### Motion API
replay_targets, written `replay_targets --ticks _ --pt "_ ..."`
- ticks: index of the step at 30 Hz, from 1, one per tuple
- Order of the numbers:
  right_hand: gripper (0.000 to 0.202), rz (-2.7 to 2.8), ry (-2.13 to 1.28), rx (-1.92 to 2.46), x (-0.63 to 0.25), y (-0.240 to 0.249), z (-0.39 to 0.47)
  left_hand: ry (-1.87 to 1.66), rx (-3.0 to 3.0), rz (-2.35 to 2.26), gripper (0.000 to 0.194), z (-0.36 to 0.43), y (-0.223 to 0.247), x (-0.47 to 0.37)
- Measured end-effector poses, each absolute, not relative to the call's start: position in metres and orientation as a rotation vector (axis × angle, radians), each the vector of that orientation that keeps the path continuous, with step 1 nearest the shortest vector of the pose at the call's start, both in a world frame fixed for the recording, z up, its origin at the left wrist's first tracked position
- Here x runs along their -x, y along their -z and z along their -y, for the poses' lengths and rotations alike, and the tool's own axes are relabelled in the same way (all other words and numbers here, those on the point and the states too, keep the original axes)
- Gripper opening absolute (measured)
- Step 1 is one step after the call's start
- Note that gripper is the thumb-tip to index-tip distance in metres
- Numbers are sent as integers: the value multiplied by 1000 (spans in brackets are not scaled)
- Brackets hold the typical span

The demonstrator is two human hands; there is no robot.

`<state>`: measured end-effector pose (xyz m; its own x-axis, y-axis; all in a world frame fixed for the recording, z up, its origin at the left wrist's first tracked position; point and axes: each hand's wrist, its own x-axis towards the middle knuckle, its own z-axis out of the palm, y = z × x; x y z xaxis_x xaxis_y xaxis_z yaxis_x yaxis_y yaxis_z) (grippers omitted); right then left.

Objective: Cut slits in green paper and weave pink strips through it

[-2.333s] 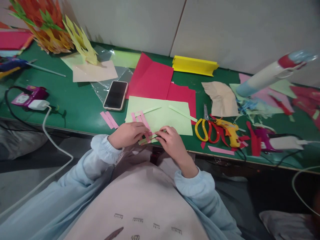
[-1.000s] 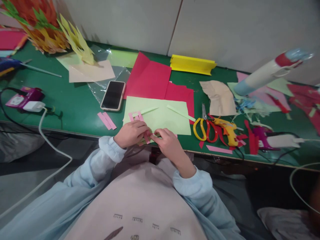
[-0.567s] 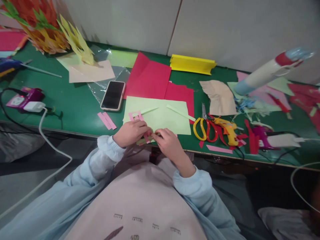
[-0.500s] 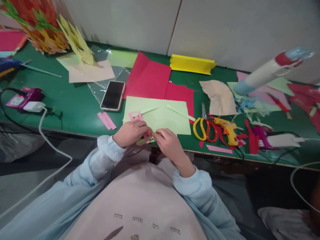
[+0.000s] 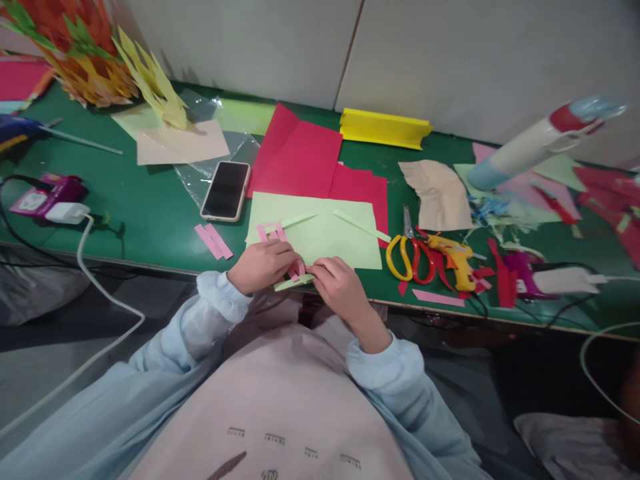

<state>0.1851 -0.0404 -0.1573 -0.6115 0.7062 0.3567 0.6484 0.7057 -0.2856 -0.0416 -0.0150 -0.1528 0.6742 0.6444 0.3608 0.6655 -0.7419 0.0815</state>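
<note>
Pink paper strips (image 5: 281, 232) crossed with light green ones lie at the near edge of a light green sheet (image 5: 345, 245). My left hand (image 5: 265, 265) is closed over these woven strips and hides part of them. A light green strip (image 5: 289, 285) runs across the near ends of the pink ones, and my right hand (image 5: 336, 283) pinches its right end. Two loose green strips, one of them the right-hand strip (image 5: 361, 225), rest on the sheet. A pair of pink strips (image 5: 214, 241) lies to the left of it.
A phone (image 5: 226, 191) and red paper (image 5: 297, 157) lie behind the sheet. Scissors (image 5: 411, 250) and a yellow glue gun (image 5: 456, 259) are at the right, by a purple power adapter (image 5: 527, 273). A white bottle (image 5: 540, 148) stands further right.
My right hand has shifted slightly, and more of the light green strip shows at the near side of the woven pink strips. My left hand has barely moved.
</note>
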Motion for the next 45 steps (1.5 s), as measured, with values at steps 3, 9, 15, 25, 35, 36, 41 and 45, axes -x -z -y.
replay_targets --ticks 3,9,15,25,35,36,41,45 --pt "22 2466 -178 1016 -187 158 40 597 2815 1094 25 15 156 42" --pt "19 2503 -259 983 -190 161 36 616 2812 1109 25 15 158 43" --pt "19 2515 -280 991 -191 162 35 626 2802 1121 27 15 156 41" --pt "19 2455 -272 945 -191 162 36 580 2839 1034 25 16 155 45" --pt "23 2473 -263 945 -193 160 40 535 2895 1027 24 17 154 46" --pt "23 2470 -273 942 -193 160 40 536 2896 1035 24 17 154 46" --pt "25 2461 -280 921 -193 159 40 524 2876 1040 24 18 153 45" --pt "24 2453 -238 902 -193 158 40 533 2862 998 26 18 152 45"
